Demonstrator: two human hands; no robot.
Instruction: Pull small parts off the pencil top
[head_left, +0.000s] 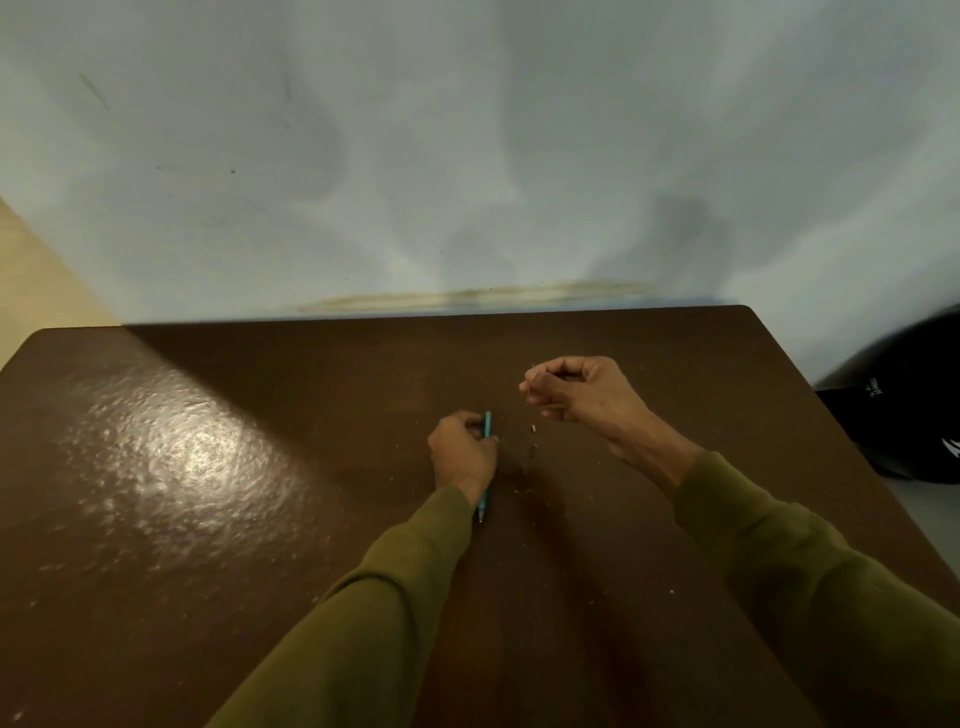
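Olive sleeves (395, 587) lead to both hands. Left hand (462, 451) grips a teal pen barrel (485, 467), tip toward six o'clock, steadied over the brown table (208, 467). At two o'clock, well apart, right hand (582, 392) pinches a thin refill (529, 387) upright, presumably aligned for insertion. A small metal part (533, 428) lies between them.

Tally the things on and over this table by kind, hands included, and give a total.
Hands: 2, left hand and right hand
Teal pens: 1, teal pen gripped in the left hand
Thin rods: 1, thin rod pinched in the right hand
Small loose parts on the brown table: 2, small parts
Total: 6
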